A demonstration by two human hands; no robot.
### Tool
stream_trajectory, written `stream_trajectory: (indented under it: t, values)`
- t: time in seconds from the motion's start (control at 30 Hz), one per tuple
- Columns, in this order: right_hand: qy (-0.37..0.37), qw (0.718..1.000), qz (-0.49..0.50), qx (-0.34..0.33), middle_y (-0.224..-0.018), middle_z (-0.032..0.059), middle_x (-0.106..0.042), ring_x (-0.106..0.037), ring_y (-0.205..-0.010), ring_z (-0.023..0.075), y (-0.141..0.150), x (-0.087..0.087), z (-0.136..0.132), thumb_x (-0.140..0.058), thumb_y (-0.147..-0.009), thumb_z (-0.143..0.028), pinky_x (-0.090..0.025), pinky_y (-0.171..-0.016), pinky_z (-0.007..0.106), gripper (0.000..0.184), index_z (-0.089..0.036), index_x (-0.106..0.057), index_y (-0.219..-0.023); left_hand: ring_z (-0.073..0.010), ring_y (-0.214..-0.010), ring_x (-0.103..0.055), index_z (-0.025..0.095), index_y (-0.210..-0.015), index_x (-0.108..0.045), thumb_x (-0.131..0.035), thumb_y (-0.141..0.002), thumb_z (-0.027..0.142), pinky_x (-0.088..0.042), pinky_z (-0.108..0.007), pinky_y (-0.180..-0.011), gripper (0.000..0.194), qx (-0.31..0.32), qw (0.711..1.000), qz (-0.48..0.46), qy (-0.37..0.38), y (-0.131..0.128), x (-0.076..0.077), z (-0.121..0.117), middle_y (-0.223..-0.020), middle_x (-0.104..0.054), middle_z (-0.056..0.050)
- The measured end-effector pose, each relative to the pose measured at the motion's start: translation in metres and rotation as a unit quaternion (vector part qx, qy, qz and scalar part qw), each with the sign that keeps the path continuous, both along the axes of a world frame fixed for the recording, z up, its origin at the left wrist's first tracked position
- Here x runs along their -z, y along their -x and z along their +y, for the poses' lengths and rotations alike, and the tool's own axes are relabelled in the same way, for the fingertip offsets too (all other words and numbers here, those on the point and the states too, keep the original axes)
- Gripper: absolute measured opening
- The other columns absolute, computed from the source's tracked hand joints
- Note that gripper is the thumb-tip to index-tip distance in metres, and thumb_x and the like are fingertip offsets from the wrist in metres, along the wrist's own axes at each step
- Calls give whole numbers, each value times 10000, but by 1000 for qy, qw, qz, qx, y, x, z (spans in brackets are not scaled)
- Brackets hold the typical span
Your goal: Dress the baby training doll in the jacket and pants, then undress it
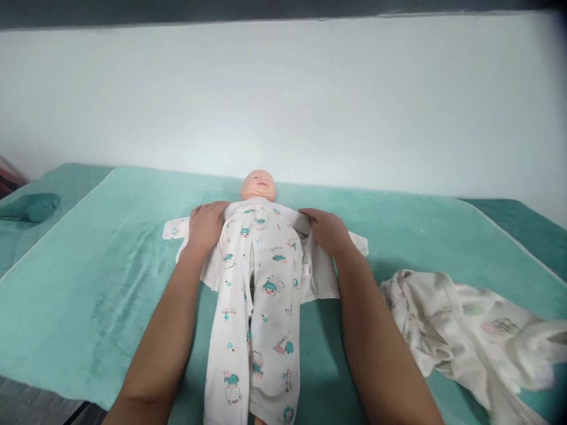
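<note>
- Left fingers (212,216) lie close together, palm side down, over the white cloth (209,273) at one shoulder of the doll; whether they pinch any of it cannot be told.
- Right fingers (318,221) curl closed on the upper edge of the same cloth at the opposite shoulder, a fold raised beside their tips.
- Between the two sets of fingers, a doll (258,185) lies face up, its bare head just beyond them and most of its body covered.
- A long printed garment (274,277), white with teal and pink cartoon figures, covers the doll's front between the fingers, its two legs running down between the forearms; a sliver of skin-toned doll shows at the lower end.
- Just outside the left fingers, a sleeve (173,229) with a small print juts outward; beyond the right fingers, a second sleeve (359,243) pokes out past the wrist.
- Well to the right of the right fingers and nearer the wearer, a crumpled garment (460,324) in white with pink and green motifs sprawls loosely.
- Beneath it all, a soft teal cover (133,260) spreads across the bench on both sides of the fingers.
- Beyond the fingers and the doll's head, a pale wall (283,100) rises.
</note>
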State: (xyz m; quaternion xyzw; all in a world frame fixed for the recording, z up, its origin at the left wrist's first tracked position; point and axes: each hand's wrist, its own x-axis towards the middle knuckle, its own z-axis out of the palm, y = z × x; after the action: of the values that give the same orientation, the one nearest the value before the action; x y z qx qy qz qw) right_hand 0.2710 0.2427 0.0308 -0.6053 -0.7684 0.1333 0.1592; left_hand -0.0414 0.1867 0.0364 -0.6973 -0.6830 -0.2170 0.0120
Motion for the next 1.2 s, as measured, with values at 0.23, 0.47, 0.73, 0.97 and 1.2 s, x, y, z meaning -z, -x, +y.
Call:
stream_trajectory:
  t: [0.23,0.47,0.73,0.97,1.2]
  values:
    - [-118,988,96,-11,-1373,108,-678,-589,-1290,292,33,-30,-27,-404,-971,-235,-439,-1113,456,438,-196,-665,-1320,-276,-1174,-650,276,-1286,-665,-345,-1038,265,-403,-422,-999,405,-92,996,10,15,-1,3,2,-1263,-732,-81]
    - [-43,961,-97,-255,-1251,137,-708,-619,-1200,298,158,-72,-26,-439,-1011,-245,-502,-1012,442,339,-142,-701,-1202,-301,-1109,-653,236,-1089,-706,-287,-1072,365,-392,-424,-942,438,-124,992,16,11,-5,4,1,-1109,-749,-106]
    - [49,935,-222,-272,-981,101,-759,-708,-903,256,196,-74,-8,-574,-909,-167,-538,-767,359,222,-124,-734,-1057,-303,-1081,-653,211,-1024,-680,-288,-1073,326,-392,-422,-909,412,-118,992,18,28,-3,5,1,-1074,-744,-111]
    - [90,943,-226,-226,-1196,110,-745,-705,-953,287,151,-86,12,-632,-884,-332,-512,-724,359,384,-212,-653,-1248,-279,-1079,-673,201,-1110,-653,-227,-1096,335,-418,-396,-909,447,-149,988,0,25,-1,6,2,-1119,-736,-119]
    - [59,919,-218,-324,-1061,129,-764,-707,-887,281,174,-68,14,-649,-891,-385,-479,-717,347,356,-184,-706,-1179,-294,-1052,-680,214,-1089,-654,-232,-1093,347,-431,-388,-855,441,-144,988,-22,47,-1,8,3,-1110,-738,-118]
